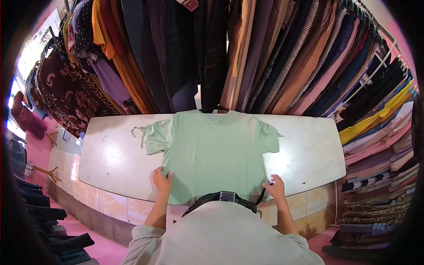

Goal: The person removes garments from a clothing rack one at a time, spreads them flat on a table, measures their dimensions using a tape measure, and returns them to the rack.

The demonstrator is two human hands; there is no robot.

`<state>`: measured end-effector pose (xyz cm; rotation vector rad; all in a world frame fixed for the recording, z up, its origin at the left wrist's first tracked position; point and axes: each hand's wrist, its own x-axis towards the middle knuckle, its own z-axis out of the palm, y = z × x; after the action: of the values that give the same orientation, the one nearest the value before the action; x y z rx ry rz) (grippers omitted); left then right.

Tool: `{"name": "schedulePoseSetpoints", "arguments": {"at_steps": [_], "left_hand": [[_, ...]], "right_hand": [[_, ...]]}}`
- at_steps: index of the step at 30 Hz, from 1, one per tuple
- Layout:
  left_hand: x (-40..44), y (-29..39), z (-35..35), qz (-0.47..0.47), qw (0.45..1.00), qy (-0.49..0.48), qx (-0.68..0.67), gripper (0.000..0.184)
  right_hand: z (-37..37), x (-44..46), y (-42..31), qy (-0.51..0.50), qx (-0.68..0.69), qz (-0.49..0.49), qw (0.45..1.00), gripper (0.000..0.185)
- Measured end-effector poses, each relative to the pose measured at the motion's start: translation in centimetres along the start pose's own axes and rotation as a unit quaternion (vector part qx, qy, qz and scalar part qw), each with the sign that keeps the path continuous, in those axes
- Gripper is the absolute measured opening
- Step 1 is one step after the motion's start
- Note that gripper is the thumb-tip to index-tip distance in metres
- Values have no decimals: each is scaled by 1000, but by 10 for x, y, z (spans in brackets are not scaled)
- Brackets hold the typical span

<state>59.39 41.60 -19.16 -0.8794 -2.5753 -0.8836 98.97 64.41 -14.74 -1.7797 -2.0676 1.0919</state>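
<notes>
A light green V-neck blouse (214, 152) lies spread out on the white table, its short sleeves out to the sides with tie cords at the cuffs. A dark hanger (215, 108) shows at its neckline. My left hand (162, 180) is at the blouse's lower left edge, thumb and fingers apart. On the other side, my right hand (275, 187) hovers by the lower right edge, fingers loosely bent and apart. A black strap (261, 195) runs up close to its thumb; whether they touch I cannot tell. The blouse's hem is hidden behind my body.
The white table (106, 154) has rounded corners. Behind it hangs a dense row of trousers (282, 66) and tops. Folded clothes (375, 194) are stacked at the right; dark garments (57, 238) hang at the lower left. A black waist strap with a buckle (227, 196) is at my front.
</notes>
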Motion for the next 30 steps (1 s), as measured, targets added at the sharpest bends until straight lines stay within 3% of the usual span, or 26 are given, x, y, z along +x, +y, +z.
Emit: {"name": "schedulePoseSetpoints", "arguments": {"at_steps": [1,3,4,7,9,10,12,13,15,19,20,22,23,25,26,27,28,30], "left_hand": [[1,-4,-1,3,1000,1,0,27],[4,-11,0,-103,968,-195,-119,30],[3,-15,-1,-102,968,-193,-121,30],[-5,-38,-6,-51,967,-245,-53,31],[-10,-57,-12,-2,940,-341,-10,40],[-7,-48,-22,2,941,-339,-10,40],[-1,-12,-54,-132,917,-377,14,52],[6,0,-50,-128,918,-375,13,52],[28,28,-42,88,984,-153,10,64],[82,62,38,223,968,-105,-49,64],[87,63,59,225,968,-99,-51,64],[95,73,85,181,947,-263,30,58],[97,80,90,162,932,-310,96,52],[97,78,108,143,928,-334,78,49],[94,77,116,124,922,-362,63,46],[88,80,115,123,922,-362,59,46],[83,80,113,138,909,-393,26,43],[76,85,100,152,893,-424,-7,40]], "right_hand": [[3,-8,3,2,3,0,1000,67],[7,-26,5,42,-64,-37,996,45],[15,-31,11,43,-64,-39,996,45],[28,-48,17,87,-195,-93,972,16],[24,-58,38,66,-240,-109,962,16],[22,-65,49,42,-287,-123,949,16],[24,-79,64,41,-222,-103,969,16],[26,-85,69,34,-159,-83,983,15],[33,-96,74,21,-144,-36,989,16],[46,-103,94,-29,-80,78,993,20],[50,-106,99,-24,-78,74,994,20],[61,-116,109,120,-136,44,982,26],[64,-116,113,125,-137,42,982,26],[66,-121,122,122,-103,238,958,19],[76,-124,156,143,-53,237,959,24],[72,-127,158,97,169,366,910,28],[68,-131,156,44,380,468,797,33],[50,-128,168,106,425,418,796,31]]}}
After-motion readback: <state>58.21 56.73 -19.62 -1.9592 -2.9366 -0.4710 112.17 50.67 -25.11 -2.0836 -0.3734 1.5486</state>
